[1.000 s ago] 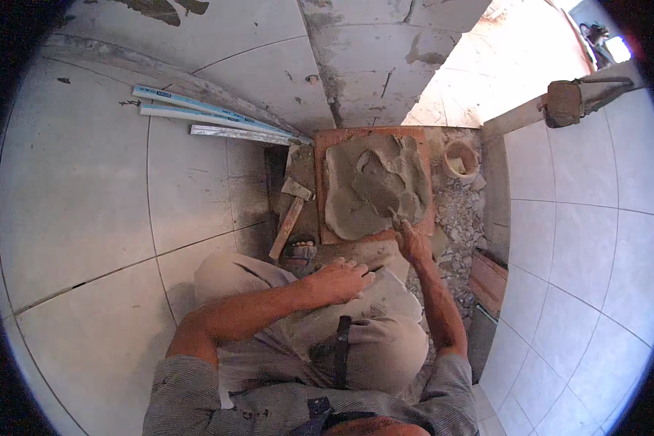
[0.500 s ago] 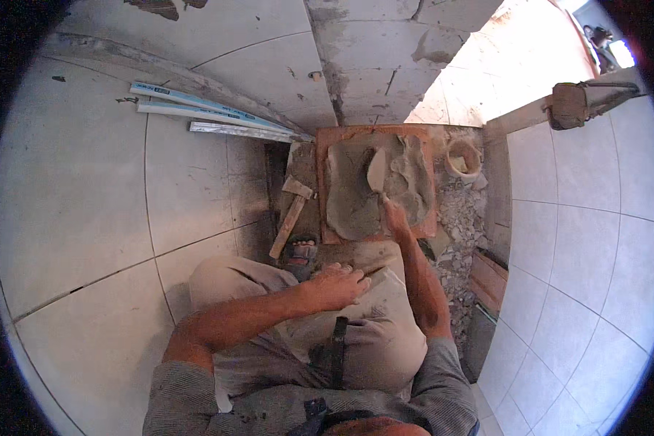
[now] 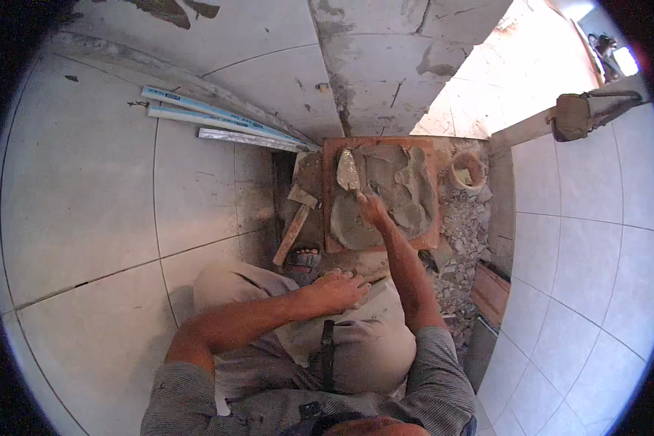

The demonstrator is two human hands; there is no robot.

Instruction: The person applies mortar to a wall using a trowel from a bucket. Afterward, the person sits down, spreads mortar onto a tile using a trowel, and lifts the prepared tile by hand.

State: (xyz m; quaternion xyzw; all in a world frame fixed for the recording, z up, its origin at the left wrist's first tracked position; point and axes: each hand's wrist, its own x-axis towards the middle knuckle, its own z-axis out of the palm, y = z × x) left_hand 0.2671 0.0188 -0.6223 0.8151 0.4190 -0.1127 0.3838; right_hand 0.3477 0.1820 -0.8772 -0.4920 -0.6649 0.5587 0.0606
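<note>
My right hand (image 3: 372, 209) is closed around the handle of a pointed trowel (image 3: 348, 171). Its mortar-smeared blade lies over the left part of a bed of wet grey mortar (image 3: 381, 174). The mortar is spread on a square reddish-brown board (image 3: 434, 236), with ridges and a hollow on its right side. My left hand (image 3: 339, 291) rests over my lap, fingers a little bent and apart, near a pale flat surface by my knee. I see nothing gripped in it, though its underside is hidden.
Left of the board lies a hammer (image 3: 295, 224) near my sandalled foot (image 3: 303, 257). Blue-and-white strips (image 3: 210, 116) lean at the far left wall. A round pot (image 3: 468, 172) stands at right above rubble (image 3: 461, 232). A brown bag (image 3: 572, 116) rests on the right ledge.
My right hand has moved the trowel left and slightly away from me, from mid-mortar to its left part. The left hand stays over my lap. The view has shifted slightly.
</note>
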